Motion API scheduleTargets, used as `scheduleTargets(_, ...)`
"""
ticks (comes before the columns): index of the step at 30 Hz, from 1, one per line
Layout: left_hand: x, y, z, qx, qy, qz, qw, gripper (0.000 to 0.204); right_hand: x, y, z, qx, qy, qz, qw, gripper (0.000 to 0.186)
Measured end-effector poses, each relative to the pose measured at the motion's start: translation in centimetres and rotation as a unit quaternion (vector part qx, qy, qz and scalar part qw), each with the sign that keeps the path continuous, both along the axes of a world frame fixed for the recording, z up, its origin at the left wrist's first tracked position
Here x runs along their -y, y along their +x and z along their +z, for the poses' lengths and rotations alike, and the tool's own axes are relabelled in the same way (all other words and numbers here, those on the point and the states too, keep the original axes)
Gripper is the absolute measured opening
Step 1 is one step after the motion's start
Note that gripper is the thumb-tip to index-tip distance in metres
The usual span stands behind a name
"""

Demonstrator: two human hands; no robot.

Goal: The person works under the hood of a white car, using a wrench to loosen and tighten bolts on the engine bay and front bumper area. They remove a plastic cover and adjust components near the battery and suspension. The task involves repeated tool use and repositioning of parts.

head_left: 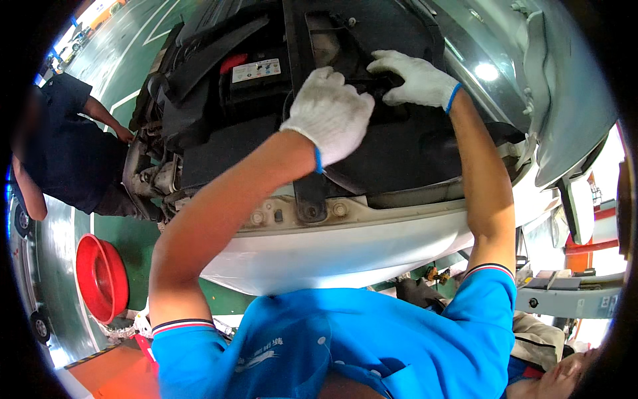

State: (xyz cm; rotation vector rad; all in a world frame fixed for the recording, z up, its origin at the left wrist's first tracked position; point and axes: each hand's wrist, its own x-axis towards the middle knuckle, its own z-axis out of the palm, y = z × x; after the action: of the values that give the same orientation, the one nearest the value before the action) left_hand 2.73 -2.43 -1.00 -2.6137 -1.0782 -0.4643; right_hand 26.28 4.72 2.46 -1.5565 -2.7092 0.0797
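Observation:
Both my hands are in white knit gloves over a car's engine bay. My left hand (327, 110) is closed, its knuckles up, on or just beside a black vertical bar (299, 46); what its fingers hold is hidden. To its right, my right hand (415, 83) has curved fingers apart from the thumb, over dark plastic parts near the middle, holding nothing that I can see. A black battery (252, 90) with a white label and red cap lies left of my left hand. A large black cover (392, 153) spreads below both hands, above the white front panel (339, 253).
A co-worker in dark clothes (73, 146) stands at the left by exposed car parts. A red basin (100, 279) is on the green floor. The raised hood or glass (551, 86) curves at the right. Another person's head (558, 372) shows at lower right, near equipment (565, 299).

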Motion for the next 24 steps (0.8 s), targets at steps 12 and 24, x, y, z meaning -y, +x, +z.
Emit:
scheduleTargets(12, -2.5, -1.8, -0.2, -0.007, 0.071, -0.074, 0.995, 0.027, 0.3, 0.4, -1.4, -0.027, 0.072, 0.006, 0.997, 0.058)
scheduleTargets(24, -1.6, -1.3, 0.6, 0.023, -0.049, -0.016, 0.998, 0.037, -0.9, 1.3, -2.1, -0.052, 0.087, -0.001, 0.995, 0.051)
